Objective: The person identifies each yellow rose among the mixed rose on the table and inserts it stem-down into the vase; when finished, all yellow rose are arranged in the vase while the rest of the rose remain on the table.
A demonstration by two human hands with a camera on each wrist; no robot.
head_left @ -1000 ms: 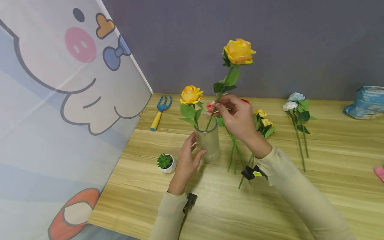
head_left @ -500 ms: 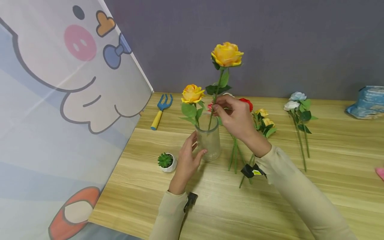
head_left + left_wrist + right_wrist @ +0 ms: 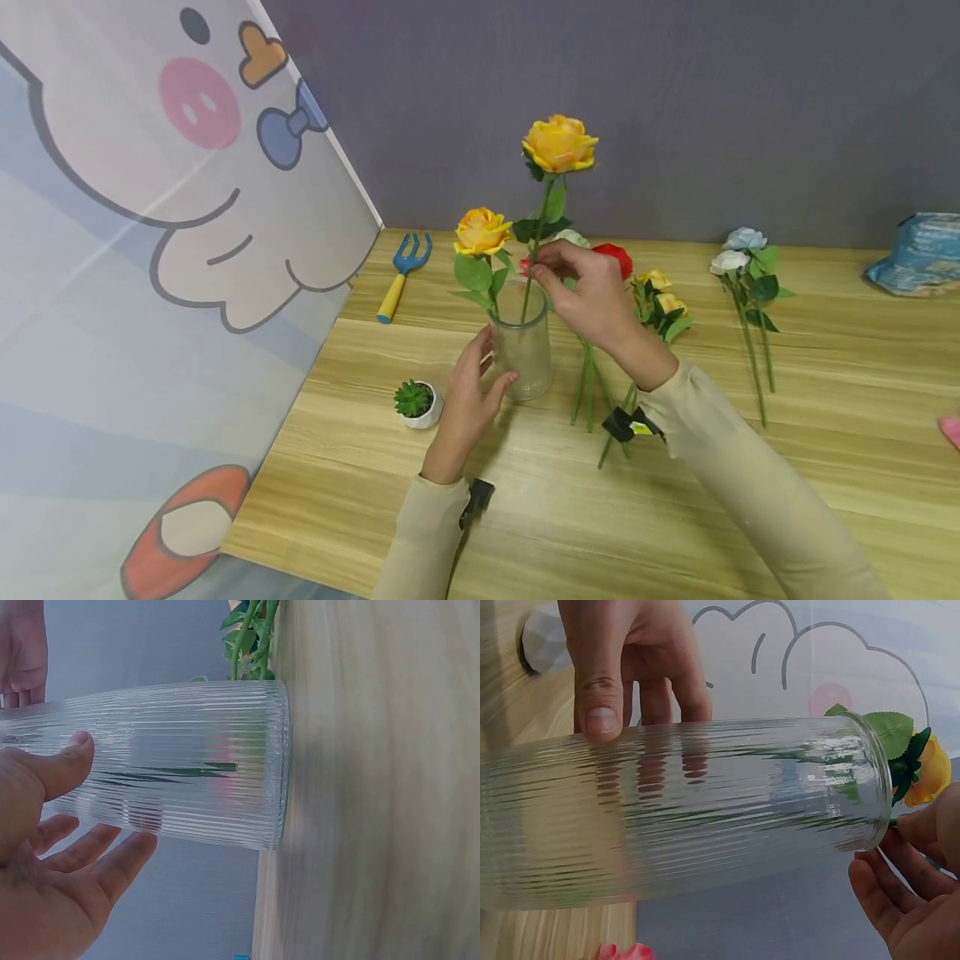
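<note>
My right hand (image 3: 592, 296) pinches the stem of a tall yellow rose (image 3: 561, 146) just above the rim of a ribbed glass vase (image 3: 528, 362). The lower stem is inside the vase. A second yellow rose (image 3: 482, 232) stands at the vase's left side, lower, with its stem also inside. My left hand (image 3: 470, 400) holds the vase from the left, thumb in front and fingers round the side. In the left wrist view, dark stems (image 3: 202, 771) show through the glass. The right wrist view shows the thumb and fingers of my right hand (image 3: 922, 877) at the rim.
Behind my right hand lie a red rose (image 3: 615, 260) and small yellow roses (image 3: 670, 305). Further right are a white rose (image 3: 727, 263), a blue rose (image 3: 746, 239) and a blue bag (image 3: 918, 254). On the left are a potted succulent (image 3: 416, 404) and a hand fork (image 3: 405, 275).
The tall yellow rose has moved left and slightly down, becoming more upright, as my right hand shifts a little left with its stem. My left hand stays on the vase.
</note>
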